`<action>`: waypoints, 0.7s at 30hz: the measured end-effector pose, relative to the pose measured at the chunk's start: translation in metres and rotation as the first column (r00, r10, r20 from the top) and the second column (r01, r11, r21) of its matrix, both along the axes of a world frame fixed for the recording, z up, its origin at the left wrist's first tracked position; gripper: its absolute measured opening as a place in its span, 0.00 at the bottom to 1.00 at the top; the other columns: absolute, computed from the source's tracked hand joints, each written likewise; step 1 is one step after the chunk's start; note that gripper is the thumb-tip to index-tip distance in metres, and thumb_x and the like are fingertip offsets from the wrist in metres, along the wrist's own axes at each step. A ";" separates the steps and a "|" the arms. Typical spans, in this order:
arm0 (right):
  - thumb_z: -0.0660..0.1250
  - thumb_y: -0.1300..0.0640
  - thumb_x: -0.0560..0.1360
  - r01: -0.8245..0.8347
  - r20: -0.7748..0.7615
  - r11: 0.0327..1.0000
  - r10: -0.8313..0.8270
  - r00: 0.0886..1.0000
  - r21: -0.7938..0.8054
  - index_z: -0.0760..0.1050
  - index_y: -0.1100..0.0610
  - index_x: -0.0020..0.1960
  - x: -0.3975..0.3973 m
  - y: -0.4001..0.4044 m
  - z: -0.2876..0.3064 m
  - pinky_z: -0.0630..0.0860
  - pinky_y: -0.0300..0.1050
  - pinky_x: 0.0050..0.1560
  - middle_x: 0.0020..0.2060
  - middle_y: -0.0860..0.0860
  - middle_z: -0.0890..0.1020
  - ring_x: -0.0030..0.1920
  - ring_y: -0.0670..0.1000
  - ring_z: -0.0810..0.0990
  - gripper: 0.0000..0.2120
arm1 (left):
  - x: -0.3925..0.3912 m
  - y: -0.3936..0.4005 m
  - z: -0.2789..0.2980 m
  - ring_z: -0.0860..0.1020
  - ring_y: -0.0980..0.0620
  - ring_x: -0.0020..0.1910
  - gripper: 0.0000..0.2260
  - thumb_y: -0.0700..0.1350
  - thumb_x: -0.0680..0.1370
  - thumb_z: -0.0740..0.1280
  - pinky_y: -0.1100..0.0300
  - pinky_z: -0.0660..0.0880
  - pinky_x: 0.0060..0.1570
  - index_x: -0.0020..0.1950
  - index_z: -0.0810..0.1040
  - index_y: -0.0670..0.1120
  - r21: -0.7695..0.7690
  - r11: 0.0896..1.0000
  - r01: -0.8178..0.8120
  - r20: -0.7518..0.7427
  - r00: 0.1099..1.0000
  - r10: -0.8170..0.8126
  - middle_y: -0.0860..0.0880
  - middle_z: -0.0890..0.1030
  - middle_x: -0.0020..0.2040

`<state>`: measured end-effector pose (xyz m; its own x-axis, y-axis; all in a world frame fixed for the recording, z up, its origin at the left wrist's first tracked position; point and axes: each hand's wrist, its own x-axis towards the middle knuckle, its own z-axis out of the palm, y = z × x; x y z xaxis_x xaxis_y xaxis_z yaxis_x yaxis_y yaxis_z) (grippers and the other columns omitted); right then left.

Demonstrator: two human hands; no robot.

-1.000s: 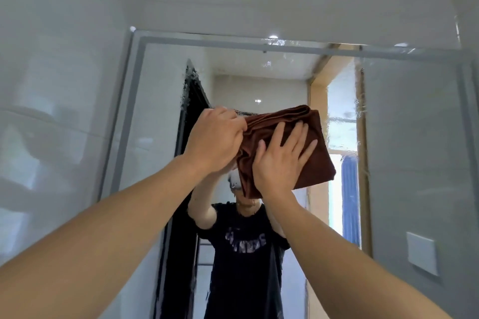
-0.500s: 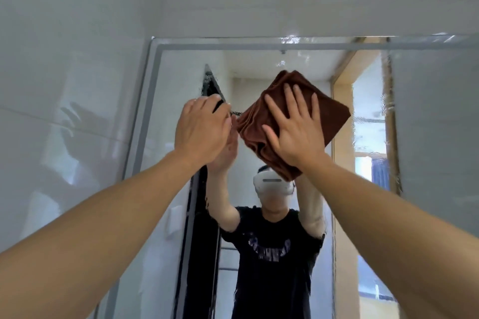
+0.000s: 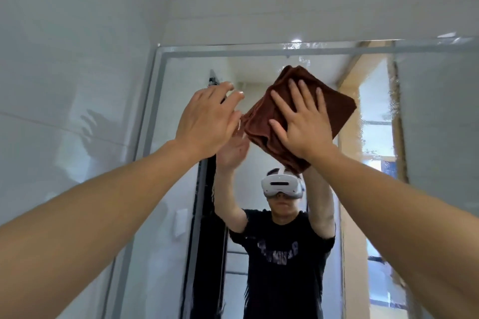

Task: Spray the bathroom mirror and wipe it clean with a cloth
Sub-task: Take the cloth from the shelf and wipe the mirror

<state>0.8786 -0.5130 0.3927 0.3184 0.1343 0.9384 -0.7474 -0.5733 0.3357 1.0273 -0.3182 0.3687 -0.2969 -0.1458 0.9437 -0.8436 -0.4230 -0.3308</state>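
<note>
High on the frameless rectangular bathroom mirror (image 3: 259, 65) — right hand (image 3: 303, 122) flat, fingers spread, pressing the folded brown microfibre cloth (image 3: 334, 109); left hand (image 3: 207, 119) loose, empty, at its nine o'clock.

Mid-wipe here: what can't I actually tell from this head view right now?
- Glass under the brown cloth: hidden by the cloth and the right hand pressed flat on it.
- Mirror: lower part and right side cut off by the frame edges.
- Left hand: touching the cloth's edge or not, unclear.
- Spray bottle: nowhere in view.
</note>
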 end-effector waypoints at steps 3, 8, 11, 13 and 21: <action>0.50 0.36 0.80 -0.015 -0.013 0.999 0.015 1.000 -0.041 0.54 0.46 0.80 0.010 0.007 -0.016 0.48 0.65 0.77 0.80 0.58 0.56 0.80 0.60 0.52 0.32 | 0.006 0.010 -0.003 0.76 0.42 0.61 0.18 0.49 0.81 0.57 0.48 0.70 0.60 0.65 0.76 0.43 -0.021 1.000 0.003 -0.012 1.000 -0.003 0.43 0.76 0.65; 0.49 0.34 0.80 -0.067 -0.582 0.959 -0.109 0.806 -0.274 0.52 0.42 0.80 -0.003 0.007 -0.089 0.46 0.62 0.78 0.81 0.53 0.51 0.81 0.56 0.47 0.30 | 0.015 0.007 -0.024 0.77 0.41 0.58 0.17 0.49 0.81 0.57 0.47 0.71 0.58 0.63 0.77 0.43 0.046 0.999 -0.024 0.053 0.998 0.022 0.43 0.77 0.63; 0.50 0.35 0.80 -0.027 -0.446 0.970 -0.087 0.891 -0.243 0.53 0.41 0.80 -0.012 0.001 -0.049 0.48 0.62 0.78 0.81 0.53 0.53 0.81 0.56 0.49 0.30 | 0.012 0.005 -0.020 0.76 0.43 0.61 0.17 0.50 0.82 0.57 0.50 0.69 0.62 0.65 0.77 0.45 0.141 0.988 -0.059 0.151 0.988 0.037 0.44 0.77 0.66; 0.49 0.34 0.80 -0.002 -0.252 0.989 -0.035 0.967 -0.146 0.52 0.42 0.81 -0.012 0.001 -0.034 0.48 0.63 0.78 0.81 0.54 0.55 0.81 0.58 0.51 0.31 | 0.007 0.006 -0.014 0.76 0.44 0.61 0.16 0.49 0.82 0.58 0.51 0.69 0.61 0.64 0.77 0.45 0.109 0.993 -0.035 0.137 0.990 0.020 0.44 0.77 0.66; 0.48 0.35 0.80 0.002 -0.265 0.989 -0.041 0.963 -0.146 0.50 0.42 0.81 -0.019 -0.008 -0.065 0.47 0.62 0.78 0.81 0.54 0.53 0.81 0.57 0.49 0.31 | 0.013 0.007 -0.037 0.76 0.44 0.61 0.15 0.49 0.82 0.58 0.51 0.69 0.62 0.62 0.78 0.45 0.162 0.987 -0.021 0.136 0.991 -0.001 0.45 0.78 0.64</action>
<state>0.8597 -0.5208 0.3273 0.5589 0.2508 0.7904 -0.6311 -0.4896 0.6017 1.0405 -0.3117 0.3314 -0.4176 -0.2977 0.8585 -0.7826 -0.3621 -0.5063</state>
